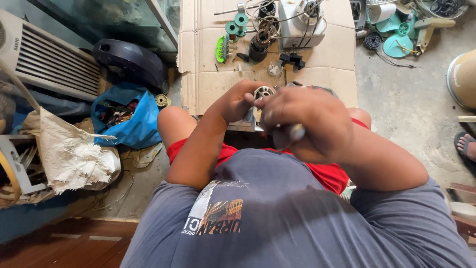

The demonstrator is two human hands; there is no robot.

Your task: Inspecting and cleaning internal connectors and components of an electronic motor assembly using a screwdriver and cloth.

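Hands meet above the lap: the left hand [237, 103] clasps a small round silver metal motor housing [262, 93], and the right hand [306, 121] is clenched around a slim tool with a pale rounded handle end [296, 132]. The housing lies at about ten o'clock from the right fist, touching its fingertips; the tool's long axis seems to run toward it. At twelve o'clock a flattened brown cardboard sheet [322, 74] on grey concrete floor [411, 99] carries green plastic spools [236, 24].
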